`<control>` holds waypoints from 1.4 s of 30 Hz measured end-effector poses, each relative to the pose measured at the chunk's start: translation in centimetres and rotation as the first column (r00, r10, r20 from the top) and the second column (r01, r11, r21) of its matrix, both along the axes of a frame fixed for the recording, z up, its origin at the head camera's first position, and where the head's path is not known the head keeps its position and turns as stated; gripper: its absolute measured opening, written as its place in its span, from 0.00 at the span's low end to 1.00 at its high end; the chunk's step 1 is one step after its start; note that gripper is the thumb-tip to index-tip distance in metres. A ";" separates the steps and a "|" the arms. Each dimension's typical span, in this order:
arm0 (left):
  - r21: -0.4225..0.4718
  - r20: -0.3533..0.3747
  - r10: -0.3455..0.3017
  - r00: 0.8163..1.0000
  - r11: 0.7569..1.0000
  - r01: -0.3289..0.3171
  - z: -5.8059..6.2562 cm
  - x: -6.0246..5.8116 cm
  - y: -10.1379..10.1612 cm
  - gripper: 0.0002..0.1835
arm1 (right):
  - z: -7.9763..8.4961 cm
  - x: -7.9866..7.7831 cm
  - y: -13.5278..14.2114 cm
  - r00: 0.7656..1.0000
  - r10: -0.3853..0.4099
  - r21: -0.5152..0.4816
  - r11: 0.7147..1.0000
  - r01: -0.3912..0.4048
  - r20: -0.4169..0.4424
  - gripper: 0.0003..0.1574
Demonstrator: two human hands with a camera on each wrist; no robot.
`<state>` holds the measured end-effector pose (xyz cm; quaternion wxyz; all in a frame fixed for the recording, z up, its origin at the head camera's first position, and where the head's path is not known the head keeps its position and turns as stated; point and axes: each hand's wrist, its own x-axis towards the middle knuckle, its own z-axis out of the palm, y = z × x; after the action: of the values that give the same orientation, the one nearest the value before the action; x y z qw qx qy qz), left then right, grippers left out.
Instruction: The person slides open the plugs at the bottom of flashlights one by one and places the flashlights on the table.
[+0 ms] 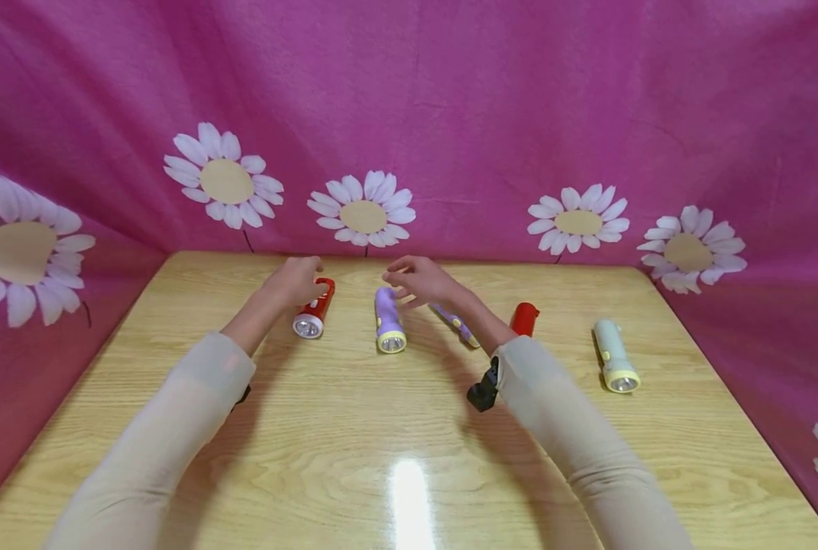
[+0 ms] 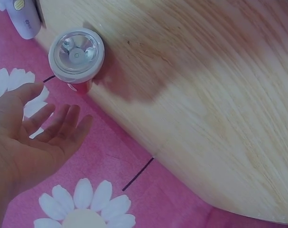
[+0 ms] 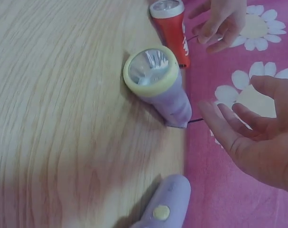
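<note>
L hand (image 1: 297, 281) hovering nr red flashlight (image 1: 317, 309), R hand (image 1: 422, 283) nr purple flashlight (image 1: 386, 312); both w/ fingers loosely spread, holding nothing. Prob. best gripping mid-barrel, avoiding lens.

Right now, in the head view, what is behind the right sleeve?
Probably a red flashlight: its far end shows beyond the right sleeve; its near end is covered and cannot be seen.

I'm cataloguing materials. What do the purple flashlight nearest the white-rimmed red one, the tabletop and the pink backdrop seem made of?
Purple flashlight: probably smooth plastic, low sheen; its body looks evenly coloured. Tabletop: wood or wood-look laminate, glossy; grain lines and a bright reflection show, can't tell which. Pink backdrop: likely fabric, matte; it hangs in soft folds and creases.
</note>
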<state>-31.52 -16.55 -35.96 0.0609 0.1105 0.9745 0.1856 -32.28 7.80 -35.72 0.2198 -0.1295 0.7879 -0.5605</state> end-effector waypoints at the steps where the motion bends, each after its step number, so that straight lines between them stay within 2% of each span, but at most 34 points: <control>1: 0.002 0.002 -0.001 1.000 1.000 0.001 0.0 0.0 -0.1 0.24 | 0.0 0.0 -0.1 1.000 -0.004 -0.004 1.000 0.004 0.017 0.26; 14: 0.078 0.027 0.004 1.000 0.997 -0.006 -0.1 0.1 -0.9 0.25 | -0.5 0.3 -2.8 0.998 -0.003 0.020 1.000 0.001 0.070 0.21; 21: 0.148 0.041 0.038 0.998 0.988 -0.044 -0.3 0.4 -1.5 0.23 | -0.8 0.3 -4.0 0.995 -0.017 -0.006 1.000 0.018 0.102 0.21; 25: 0.177 0.021 0.046 0.999 0.983 -0.049 -0.5 0.4 -1.9 0.23 | -0.9 0.4 -4.8 0.991 -0.025 -0.024 0.999 0.029 0.131 0.22; 29: 0.183 0.006 0.051 0.999 0.982 -0.051 -0.7 0.3 -2.3 0.23 | -1.2 0.4 -5.5 0.988 -0.038 -0.032 0.999 0.043 0.147 0.23; 42: 0.200 0.045 0.073 0.996 0.977 -0.080 -1.3 0.5 -2.6 0.23 | -2.2 0.6 -7.9 0.982 -0.081 -0.057 0.994 0.092 0.170 0.25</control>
<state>-30.99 -19.11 -37.27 0.0603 0.0750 0.9529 0.2875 -31.73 -0.08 -37.92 0.2562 -0.0548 0.7530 -0.6036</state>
